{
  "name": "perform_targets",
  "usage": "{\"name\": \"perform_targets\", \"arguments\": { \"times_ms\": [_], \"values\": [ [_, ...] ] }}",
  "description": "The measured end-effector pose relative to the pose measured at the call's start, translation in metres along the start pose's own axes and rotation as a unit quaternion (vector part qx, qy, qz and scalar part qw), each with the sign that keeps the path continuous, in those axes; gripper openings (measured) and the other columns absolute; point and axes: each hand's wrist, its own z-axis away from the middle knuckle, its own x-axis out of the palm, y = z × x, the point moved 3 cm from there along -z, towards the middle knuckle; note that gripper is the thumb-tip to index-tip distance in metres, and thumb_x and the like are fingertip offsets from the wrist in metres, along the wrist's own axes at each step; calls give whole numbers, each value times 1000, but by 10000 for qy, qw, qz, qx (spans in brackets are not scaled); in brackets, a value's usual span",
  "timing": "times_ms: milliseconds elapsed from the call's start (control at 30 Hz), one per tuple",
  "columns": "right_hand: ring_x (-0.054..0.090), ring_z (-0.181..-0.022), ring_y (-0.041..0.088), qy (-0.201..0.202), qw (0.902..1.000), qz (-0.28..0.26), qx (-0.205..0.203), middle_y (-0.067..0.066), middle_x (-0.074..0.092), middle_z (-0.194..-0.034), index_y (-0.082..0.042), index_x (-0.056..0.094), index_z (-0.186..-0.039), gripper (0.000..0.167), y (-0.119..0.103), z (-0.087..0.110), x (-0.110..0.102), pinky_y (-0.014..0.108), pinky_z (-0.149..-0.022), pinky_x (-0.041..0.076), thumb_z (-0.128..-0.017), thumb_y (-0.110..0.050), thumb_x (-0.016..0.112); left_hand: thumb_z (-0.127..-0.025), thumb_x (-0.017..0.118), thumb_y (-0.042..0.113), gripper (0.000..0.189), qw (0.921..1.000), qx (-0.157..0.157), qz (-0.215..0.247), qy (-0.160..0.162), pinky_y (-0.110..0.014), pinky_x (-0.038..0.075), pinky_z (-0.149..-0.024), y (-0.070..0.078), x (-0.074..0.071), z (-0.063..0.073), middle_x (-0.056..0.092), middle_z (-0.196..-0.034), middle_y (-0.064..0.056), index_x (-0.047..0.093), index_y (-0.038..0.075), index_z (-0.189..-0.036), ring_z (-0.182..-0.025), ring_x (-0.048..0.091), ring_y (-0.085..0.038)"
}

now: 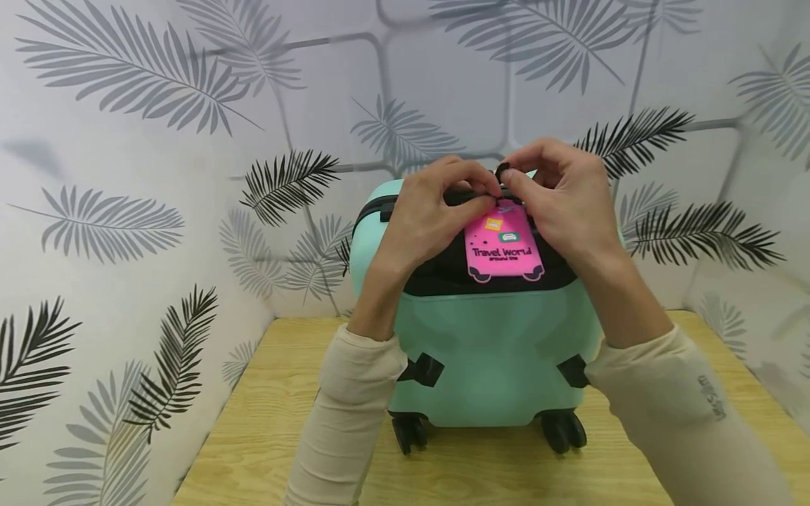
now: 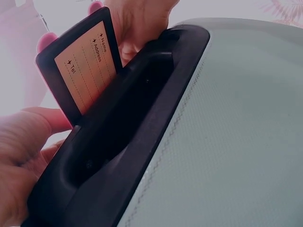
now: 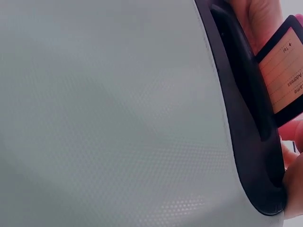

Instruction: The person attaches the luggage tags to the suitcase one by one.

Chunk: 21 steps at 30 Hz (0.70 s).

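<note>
A mint-green suitcase [image 1: 493, 351] stands on its wheels, with a black panel and carry handle near its top. In front of the handle hangs a pink luggage tag [image 1: 504, 242] reading "Travel World". My left hand [image 1: 430, 207] pinches the tag's top edge by the strap hole between thumb and fingers. With thumb and forefinger, my right hand [image 1: 572, 200] holds the black strap [image 1: 502, 171] just above the tag. The tag's back, an orange card [image 2: 87, 66] marked Name, Address and Tel, shows beside the black handle [image 2: 128, 109] in the left wrist view.
The suitcase rests on a light wooden table [image 1: 272, 407]. Behind it rises a pale wall [image 1: 329, 119] with feather patterns. Black wheels [image 1: 410, 432] touch the tabletop at the suitcase's lower corners.
</note>
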Motion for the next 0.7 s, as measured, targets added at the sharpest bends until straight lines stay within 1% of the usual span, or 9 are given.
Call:
{"name": "perform_targets", "arguments": {
  "times_ms": [67,133,267,333,400,533,600,700],
  "values": [
    [49,-55,9,50,10000,43,-62,-11,69,-85,-2,78,-105,13,1,0,-1,20,-54,38,-93,-7,77,-92,78,7,9,10000,8,-50,10,-21,52,-93,0,0,0,67,-96,-2,77,8,-101,-94,63,-9],
    [51,-57,9,13,9999,74,-104,-10,70,-88,-3,78,-106,14,2,0,-2,20,-55,39,-93,-9,77,-92,78,6,12,10000,46,-67,19,-22,52,-94,0,-1,1,68,-97,-3,77,8,-104,-94,64,-11],
    [59,-63,10,-307,9994,160,-62,-3,75,-93,-7,76,-114,20,3,0,-3,18,-59,43,-94,-6,75,-92,77,2,15,9999,126,14,1,-22,52,-96,1,-1,0,67,-98,-5,76,5,-106,-95,63,-14],
    [62,-66,11,-450,9989,154,5,0,76,-93,-7,76,-117,23,3,0,-3,18,-60,45,-94,-5,74,-92,76,1,15,9998,197,47,-14,-22,52,-97,1,-1,0,67,-98,-6,75,4,-107,-95,62,-15],
    [63,-69,12,-540,9984,160,67,-1,76,-92,-6,76,-116,21,2,1,-3,18,-62,47,-94,-5,74,-92,75,1,15,9997,229,50,-26,-21,51,-97,1,0,0,67,-98,-6,75,4,-106,-95,61,-15],
    [63,-70,14,-567,9983,-41,157,-6,74,-86,-1,76,-107,13,2,1,-3,19,-62,47,-95,-5,74,-92,75,1,12,9998,216,1,-50,-21,51,-96,1,-1,0,67,-98,-5,75,4,-104,-96,61,-14],
    [63,-69,12,-557,9983,-109,154,-9,73,-84,0,75,-105,11,2,0,-2,19,-62,47,-95,-4,74,-92,75,2,11,9997,218,-28,-50,-21,51,-96,1,-1,0,67,-98,-5,75,5,-103,-96,61,-13],
    [60,-65,10,-460,9988,-147,44,-12,71,-81,1,75,-104,11,2,-1,0,19,-59,45,-94,-2,73,-93,75,2,10,9996,256,-88,-20,-20,51,-96,1,-2,0,67,-97,-5,75,5,-102,-96,61,-13]
  ]
}}
